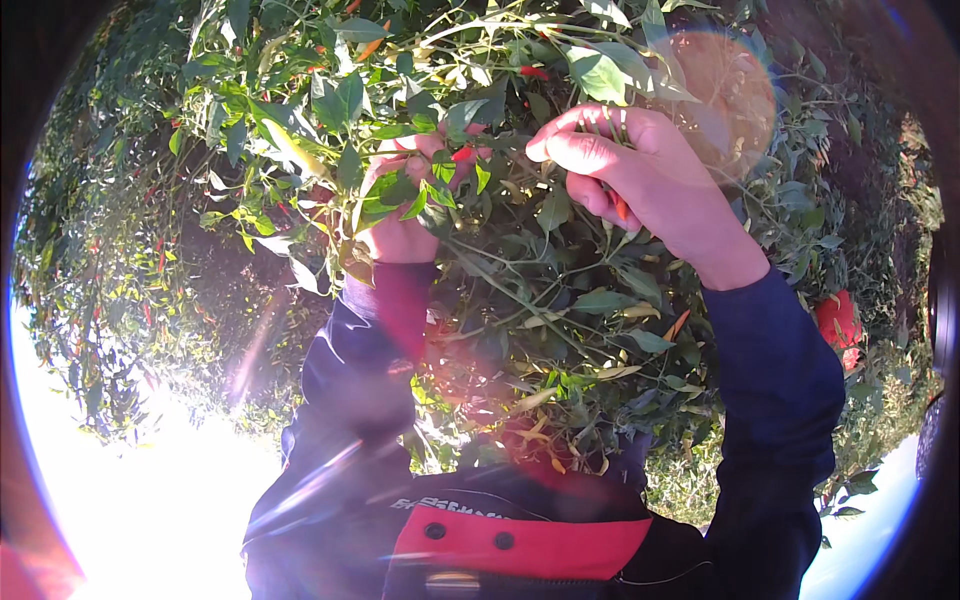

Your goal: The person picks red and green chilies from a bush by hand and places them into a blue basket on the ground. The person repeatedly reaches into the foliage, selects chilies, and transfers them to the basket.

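Note:
My right hand (637,161) is closed around several picked chili peppers. Their thin green stems (606,124) poke up between thumb and fingers, and a red-orange chili pepper (619,205) shows below the thumb. To its left, my left hand (397,232) reaches up into the chili plant (555,210), palm side showing. Leaves (386,195) cover much of it, so whether its fingers grip anything is unclear. Close by its fingertips is a red chili pepper (463,154). A pale yellow-green chili pepper (295,150) hangs on the plant left of that hand.
More chili peppers hang among the foliage, including a red one (534,73) above my hands and an orange one (676,325) below. A red object (838,322) lies beyond my right sleeve. Branches (517,300) cross between my forearms. Sun glare washes out the lower left.

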